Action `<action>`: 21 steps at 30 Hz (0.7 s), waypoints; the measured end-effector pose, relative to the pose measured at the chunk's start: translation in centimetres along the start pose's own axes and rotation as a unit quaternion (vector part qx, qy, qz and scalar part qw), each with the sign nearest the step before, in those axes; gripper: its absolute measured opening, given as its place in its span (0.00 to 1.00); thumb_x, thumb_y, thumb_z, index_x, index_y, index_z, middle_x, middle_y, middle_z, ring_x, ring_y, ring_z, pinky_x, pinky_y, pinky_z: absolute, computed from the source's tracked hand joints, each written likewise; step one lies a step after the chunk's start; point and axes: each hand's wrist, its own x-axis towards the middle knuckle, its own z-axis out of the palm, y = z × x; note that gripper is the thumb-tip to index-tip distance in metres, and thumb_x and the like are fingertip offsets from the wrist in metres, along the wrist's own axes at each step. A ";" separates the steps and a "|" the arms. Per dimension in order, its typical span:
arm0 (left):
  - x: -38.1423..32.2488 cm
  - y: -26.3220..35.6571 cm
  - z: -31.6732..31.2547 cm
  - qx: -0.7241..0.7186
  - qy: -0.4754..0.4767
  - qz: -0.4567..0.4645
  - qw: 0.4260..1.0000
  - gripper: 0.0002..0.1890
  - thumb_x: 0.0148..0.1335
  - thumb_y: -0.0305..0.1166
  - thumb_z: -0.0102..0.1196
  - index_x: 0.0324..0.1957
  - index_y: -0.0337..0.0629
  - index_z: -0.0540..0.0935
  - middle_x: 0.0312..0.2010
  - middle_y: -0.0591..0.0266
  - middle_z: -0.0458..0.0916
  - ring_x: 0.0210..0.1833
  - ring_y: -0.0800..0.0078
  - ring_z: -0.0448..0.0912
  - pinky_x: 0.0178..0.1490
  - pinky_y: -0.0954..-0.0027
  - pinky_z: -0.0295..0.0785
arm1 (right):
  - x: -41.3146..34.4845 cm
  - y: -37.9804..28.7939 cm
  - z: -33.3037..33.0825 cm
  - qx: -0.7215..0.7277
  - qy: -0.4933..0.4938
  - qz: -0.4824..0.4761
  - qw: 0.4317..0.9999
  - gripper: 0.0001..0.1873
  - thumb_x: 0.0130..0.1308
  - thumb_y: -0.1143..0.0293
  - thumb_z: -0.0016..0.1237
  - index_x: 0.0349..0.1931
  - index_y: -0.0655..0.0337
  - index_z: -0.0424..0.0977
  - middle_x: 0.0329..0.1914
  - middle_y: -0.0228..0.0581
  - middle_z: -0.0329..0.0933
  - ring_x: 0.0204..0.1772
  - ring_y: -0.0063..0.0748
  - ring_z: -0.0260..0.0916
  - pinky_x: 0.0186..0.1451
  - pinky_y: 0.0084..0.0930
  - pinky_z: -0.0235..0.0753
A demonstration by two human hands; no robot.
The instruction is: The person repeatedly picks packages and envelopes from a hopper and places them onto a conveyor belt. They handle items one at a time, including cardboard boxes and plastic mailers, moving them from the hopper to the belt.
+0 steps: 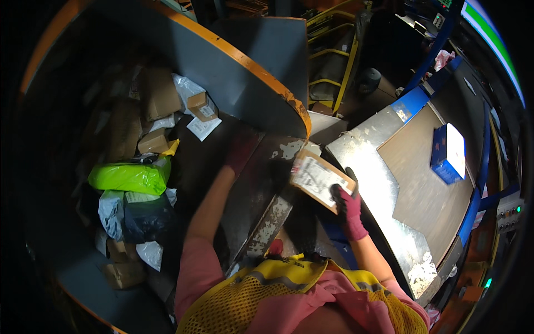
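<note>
My right hand [349, 208], in a red glove with dark fingers, grips the lower right end of a flat brown cardboard parcel [319, 179] with a white label. The parcel is held over the gap between the dark chute and the metal edge of the conveyor. My left hand [243, 152], in a dark red glove, reaches over the dark surface of the chute; its fingers lie in shadow, so what they do is unclear. Left of it lie a bright green plastic package [130, 177], a white label-bearing packet [204, 127] and a small open-looking cardboard box [202, 105].
A blue and white box [448, 153] rests on the conveyor belt [421, 183] at the right. An orange-edged metal wall [250, 62] curves round the heaped parcels. Yellow metal railings [348, 62] stand beyond it. A control panel with buttons [508, 215] is at the far right.
</note>
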 end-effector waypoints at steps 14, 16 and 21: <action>15.5 -14.8 -8.4 0.478 0.188 -0.033 0.858 0.09 0.56 0.31 0.49 0.39 0.47 0.79 0.35 0.58 0.79 0.42 0.61 0.77 0.44 0.59 0.72 | -1.7 -8.1 -24.7 0.105 0.270 -0.092 0.953 0.35 0.62 0.44 0.47 0.58 0.66 0.64 0.52 0.44 0.73 0.49 0.42 0.74 0.53 0.39 0.74; 12.3 -12.7 -8.1 0.503 0.147 -0.039 0.851 0.08 0.50 0.35 0.57 0.32 0.46 0.81 0.37 0.56 0.80 0.42 0.61 0.79 0.44 0.60 0.74 | -2.2 -9.7 -26.2 0.124 0.273 -0.046 0.953 0.33 0.62 0.44 0.46 0.58 0.61 0.66 0.54 0.46 0.73 0.51 0.44 0.73 0.53 0.43 0.73; -0.4 -3.6 -4.5 0.072 0.188 0.002 0.980 0.35 0.34 0.54 0.72 0.40 0.38 0.79 0.39 0.51 0.80 0.43 0.62 0.80 0.48 0.61 0.74 | -0.1 -11.1 -23.6 -0.718 0.523 -0.114 0.445 0.44 0.60 0.47 0.51 0.68 0.65 0.51 0.64 0.58 0.60 0.56 0.50 0.68 0.58 0.42 0.68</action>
